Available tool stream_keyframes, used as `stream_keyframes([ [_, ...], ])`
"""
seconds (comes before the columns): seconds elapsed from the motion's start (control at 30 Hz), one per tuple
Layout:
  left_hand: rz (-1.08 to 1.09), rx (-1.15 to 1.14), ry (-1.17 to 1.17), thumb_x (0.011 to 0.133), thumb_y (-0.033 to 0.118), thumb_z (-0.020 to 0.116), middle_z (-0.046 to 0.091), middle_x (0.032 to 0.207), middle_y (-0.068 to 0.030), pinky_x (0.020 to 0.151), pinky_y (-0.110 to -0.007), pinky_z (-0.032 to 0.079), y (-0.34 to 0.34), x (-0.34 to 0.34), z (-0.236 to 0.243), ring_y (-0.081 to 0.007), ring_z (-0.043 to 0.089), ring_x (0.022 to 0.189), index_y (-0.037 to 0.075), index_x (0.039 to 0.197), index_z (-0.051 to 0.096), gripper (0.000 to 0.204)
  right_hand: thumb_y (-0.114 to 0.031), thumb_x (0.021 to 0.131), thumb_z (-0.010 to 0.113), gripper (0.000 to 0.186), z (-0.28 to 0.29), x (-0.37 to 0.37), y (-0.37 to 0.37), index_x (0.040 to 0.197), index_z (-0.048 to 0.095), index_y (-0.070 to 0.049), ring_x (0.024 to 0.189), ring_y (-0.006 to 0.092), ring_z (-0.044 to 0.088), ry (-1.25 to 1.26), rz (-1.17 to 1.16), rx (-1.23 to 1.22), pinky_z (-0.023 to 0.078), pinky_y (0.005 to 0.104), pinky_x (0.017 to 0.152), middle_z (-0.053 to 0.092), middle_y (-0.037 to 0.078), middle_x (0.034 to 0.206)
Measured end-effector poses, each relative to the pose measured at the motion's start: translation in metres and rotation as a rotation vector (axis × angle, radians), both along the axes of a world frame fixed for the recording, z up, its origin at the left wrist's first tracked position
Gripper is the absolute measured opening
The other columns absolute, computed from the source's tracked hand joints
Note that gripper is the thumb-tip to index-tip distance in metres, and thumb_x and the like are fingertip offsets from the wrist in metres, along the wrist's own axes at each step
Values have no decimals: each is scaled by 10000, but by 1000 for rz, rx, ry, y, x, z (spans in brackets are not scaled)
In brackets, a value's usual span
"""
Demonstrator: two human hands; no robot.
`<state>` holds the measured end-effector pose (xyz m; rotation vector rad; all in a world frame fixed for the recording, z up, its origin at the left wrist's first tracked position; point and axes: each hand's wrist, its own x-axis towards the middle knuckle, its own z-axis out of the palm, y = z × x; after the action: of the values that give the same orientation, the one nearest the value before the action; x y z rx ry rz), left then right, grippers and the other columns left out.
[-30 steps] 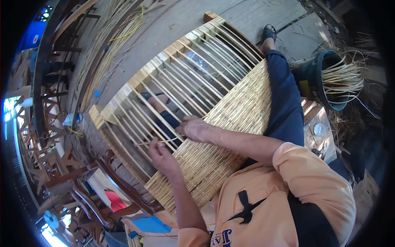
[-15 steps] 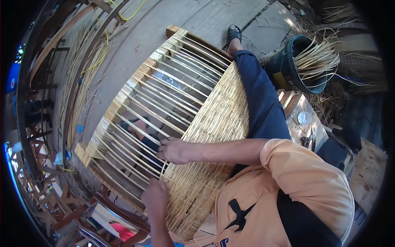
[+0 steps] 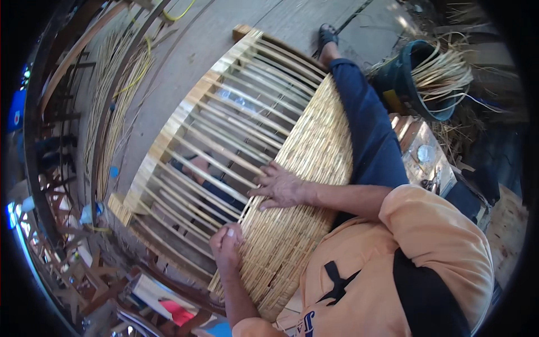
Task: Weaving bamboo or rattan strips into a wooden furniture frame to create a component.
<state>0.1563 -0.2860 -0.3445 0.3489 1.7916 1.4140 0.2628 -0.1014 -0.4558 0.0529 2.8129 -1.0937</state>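
1. Left hand [image 3: 226, 242], head view, 7 o'clock: fingers curled at edge of woven panel [image 3: 292, 230]; can't tell if anything's pinched.
2. Right hand [image 3: 282, 187], just off centre toward 5 o'clock: open, fingers spread, palm down on panel edge.
3. Panel spans 1 to 6 o'clock, straw-coloured.
4. Frame bar [image 3: 185, 106], 10 o'clock; bare strands [image 3: 247, 115] run from it to panel.
5. Dark green bucket [image 3: 393, 76], 2 o'clock, holds loose pale strips [image 3: 443, 76].
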Motion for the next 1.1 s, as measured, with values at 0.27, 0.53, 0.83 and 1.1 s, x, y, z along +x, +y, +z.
stream_keyframes([
  [0.27, 9, -48, -95, 894, 197, 497, 391, 575, -1, 558, -243, 276, -12, -11, -9, -86, 344, 573, 46, 582, 404, 359, -554, 861, 477, 455, -2, -2, -1, 1177, 567, -239, 1276, 372, 299, 47, 18, -74, 170, 549, 1073, 463, 103, 1250],
  [0.53, -481, -557, 710, 798, 74, 557, 582, 1054, -148, 787, -346, 438, -59, -17, 44, -271, 566, 850, -42, 782, 590, 121, -258, 854, 575, 292, 26, -26, -19, 1121, 602, -144, 1173, 291, 442, 183, -77, -176, 365, 393, 986, 528, 97, 1191],
  [0.83, -740, -1092, 1000, 768, 262, 664, 578, 808, -152, 700, -432, 445, -44, -35, 80, -335, 562, 815, 98, 821, 698, 176, -204, 829, 579, 124, 59, -56, -81, 852, 645, -103, 884, 282, 579, 106, 116, -276, 480, 358, 776, 590, 95, 871],
  [1.1, -656, -820, 1319, 756, 168, 662, 520, 1229, -103, 979, -432, 358, -33, -74, 23, -308, 482, 1137, 115, 1011, 653, 261, -140, 816, 506, 113, 62, -63, -108, 814, 612, -102, 752, 266, 648, 144, -100, -65, 516, 362, 643, 647, 91, 790],
])
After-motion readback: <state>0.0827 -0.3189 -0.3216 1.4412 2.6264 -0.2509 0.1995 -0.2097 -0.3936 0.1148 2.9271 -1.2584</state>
